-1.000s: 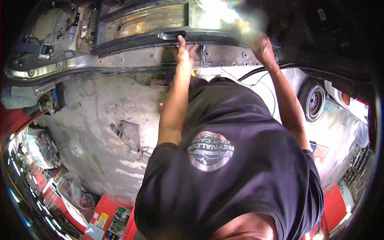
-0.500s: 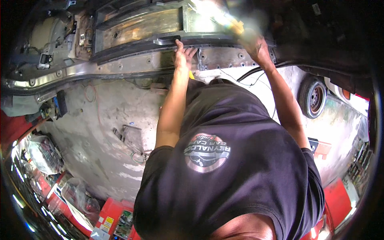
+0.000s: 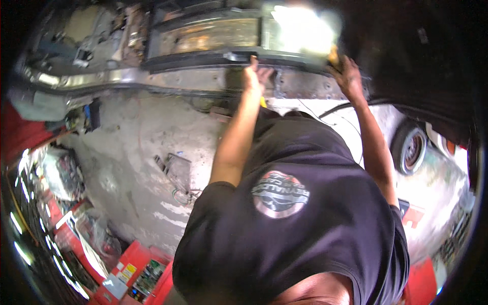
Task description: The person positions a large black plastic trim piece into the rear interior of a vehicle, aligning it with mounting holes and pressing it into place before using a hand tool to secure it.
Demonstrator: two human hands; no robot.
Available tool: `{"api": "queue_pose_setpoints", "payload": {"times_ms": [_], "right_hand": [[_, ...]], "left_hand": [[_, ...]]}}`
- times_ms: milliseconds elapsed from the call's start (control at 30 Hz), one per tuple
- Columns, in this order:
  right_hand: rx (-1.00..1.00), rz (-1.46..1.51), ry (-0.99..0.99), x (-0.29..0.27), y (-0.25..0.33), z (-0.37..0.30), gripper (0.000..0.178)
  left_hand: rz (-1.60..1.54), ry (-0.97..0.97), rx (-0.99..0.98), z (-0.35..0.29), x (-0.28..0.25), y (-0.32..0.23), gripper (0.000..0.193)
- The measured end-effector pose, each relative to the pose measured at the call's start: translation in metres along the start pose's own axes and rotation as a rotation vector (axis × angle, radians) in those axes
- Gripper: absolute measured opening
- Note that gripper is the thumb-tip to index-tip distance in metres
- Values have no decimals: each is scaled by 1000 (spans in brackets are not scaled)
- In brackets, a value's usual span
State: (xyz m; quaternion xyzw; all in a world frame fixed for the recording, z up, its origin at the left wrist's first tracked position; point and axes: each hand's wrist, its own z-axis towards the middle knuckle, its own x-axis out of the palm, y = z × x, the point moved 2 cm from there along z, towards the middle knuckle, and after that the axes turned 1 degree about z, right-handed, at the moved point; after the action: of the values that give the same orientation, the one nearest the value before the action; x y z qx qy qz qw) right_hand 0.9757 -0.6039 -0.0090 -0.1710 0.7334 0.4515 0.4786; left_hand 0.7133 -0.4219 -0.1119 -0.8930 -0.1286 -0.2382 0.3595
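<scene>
My left hand (image 3: 255, 79) reaches up to a black metal frame (image 3: 198, 59), its thumb raised against the lower rail and its other fingers spread. Farther right, my right hand (image 3: 349, 77) is closed round the yellow end of a lit work light (image 3: 305, 31). The lamp's glare washes out part of the panel behind it. Below the frame runs a bare metal sill (image 3: 185, 79) with bolt holes, part of a vehicle body. Brownish, worn metal (image 3: 208, 38) shows inside the frame's opening.
A wheel with a tyre (image 3: 409, 147) stands at the right. On the concrete floor (image 3: 127, 168) lies a flat metal piece (image 3: 178, 168) with a cable. At lower left are a red case (image 3: 129, 274) and a plastic-wrapped bundle (image 3: 63, 175). Black trim (image 3: 432, 114) hangs at the right.
The view has shifted, so most things appear farther right. The work light has swung and its bright face now shows broadly. My left thumb stays at the frame's rail.
</scene>
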Motion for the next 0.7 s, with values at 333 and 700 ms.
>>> {"api": "queue_pose_setpoints", "payload": {"times_ms": [333,700], "right_hand": [[-269,-54,-193,7,-19,-3,63],[-244,-50,-173,-4,6,-8,57]], "left_hand": [[8,-34,11,-8,11,0,54],[-25,-2,-110,-4,-9,-10,69]]}}
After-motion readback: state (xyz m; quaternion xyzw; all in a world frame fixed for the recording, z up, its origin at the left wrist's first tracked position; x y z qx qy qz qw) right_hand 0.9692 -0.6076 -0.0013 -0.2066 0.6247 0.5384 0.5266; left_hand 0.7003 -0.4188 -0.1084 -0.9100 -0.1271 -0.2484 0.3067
